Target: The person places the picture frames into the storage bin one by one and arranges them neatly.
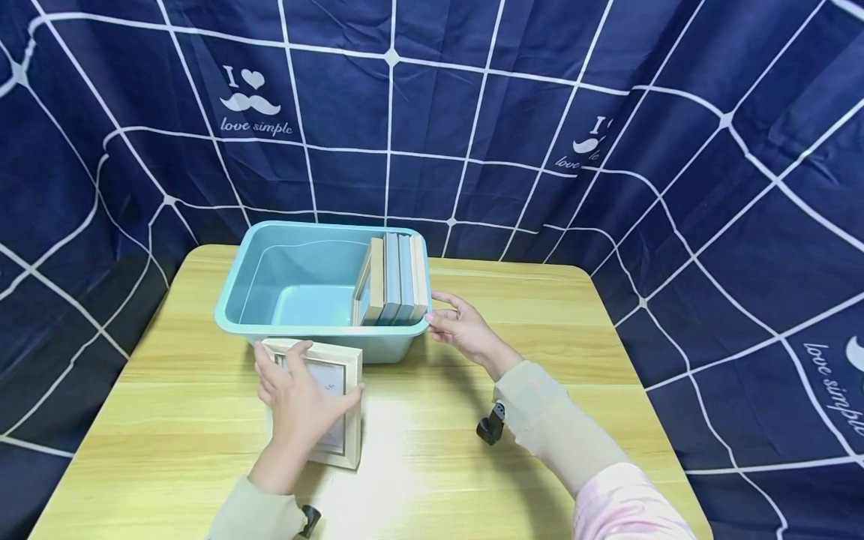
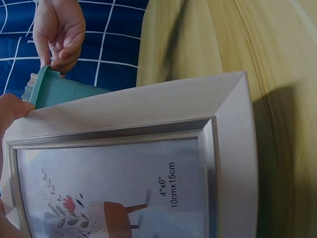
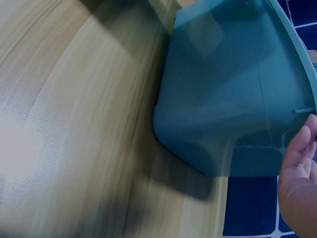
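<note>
My left hand (image 1: 297,401) grips a cream picture frame (image 1: 353,420) by its sides, thumb on one edge and fingers on the opposite one. The frame stands upright in front of a light-blue plastic bin (image 1: 324,330). In the left wrist view, its printed insert (image 2: 114,178) shows a plant drawing and size text. My right hand (image 1: 466,330) pinches the rim at the bin's right front corner. Inside the bin, several frames (image 1: 400,274) with wood-coloured and blue edges stand side by side against the right wall. The right wrist view shows the bin's outer wall (image 3: 213,94) beside my right hand.
A light wood table (image 1: 540,337) carries the bin near its back edge. Behind and at both sides hangs a dark blue cloth (image 1: 432,105) with white grid lines. Small black devices (image 1: 490,424) hang at both wrists.
</note>
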The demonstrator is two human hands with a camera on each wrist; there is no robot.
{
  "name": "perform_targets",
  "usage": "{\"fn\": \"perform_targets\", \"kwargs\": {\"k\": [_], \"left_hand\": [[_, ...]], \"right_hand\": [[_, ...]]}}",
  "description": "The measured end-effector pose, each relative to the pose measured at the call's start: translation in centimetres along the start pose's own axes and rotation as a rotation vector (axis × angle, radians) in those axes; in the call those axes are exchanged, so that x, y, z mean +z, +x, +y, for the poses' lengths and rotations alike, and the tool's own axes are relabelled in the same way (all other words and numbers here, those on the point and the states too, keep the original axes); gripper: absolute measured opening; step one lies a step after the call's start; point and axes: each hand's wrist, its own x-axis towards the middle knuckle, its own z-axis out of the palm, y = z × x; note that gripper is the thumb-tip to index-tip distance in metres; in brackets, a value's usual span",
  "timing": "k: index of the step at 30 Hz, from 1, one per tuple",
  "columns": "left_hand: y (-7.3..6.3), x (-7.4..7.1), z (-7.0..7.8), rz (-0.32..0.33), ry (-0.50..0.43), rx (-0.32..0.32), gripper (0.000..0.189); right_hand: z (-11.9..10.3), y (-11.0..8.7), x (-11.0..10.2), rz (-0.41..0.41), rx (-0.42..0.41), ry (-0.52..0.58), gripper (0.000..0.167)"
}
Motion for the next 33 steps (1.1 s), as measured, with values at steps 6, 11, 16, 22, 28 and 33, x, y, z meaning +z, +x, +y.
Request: {"fn": "perform_targets", "kwargs": {"k": [6, 11, 16, 22, 28, 33], "left_hand": [[0.0, 0.0, -0.4, 0.06, -0.011, 0.04, 0.097], [0.1, 0.3, -0.7, 0.105, -0.008, 0.086, 0.093], [0.3, 0.4, -1.0, 0.136, -0.007, 0.118, 0.092], [0.3, -0.4, -0.9, 0.099, -0.02, 0.113, 0.091], [0.1, -1.2, -0.8, 0.054, -0.026, 0.113, 0.089], [-0.3, -1.6, -0.6, 0.05, -0.061, 0.121, 0.086]], "right_hand": [[0.1, 0.0, -0.1, -0.002, 0.002, 0.002, 0.057], [0.2, 0.1, 0.0, -0.002, -0.005, 0.005, 0.057], [0.2, 0.2, 0.0, 0.001, -0.008, 0.012, 0.057], [0.1, 0.1, 0.0, 0.005, -0.009, 0.007, 0.057], [0.1, 0.1, 0.0, -0.004, -0.012, 0.019, 0.057], [0.0, 0.0, 0.0, -0.006, -0.011, 0.024, 0.057]]}}
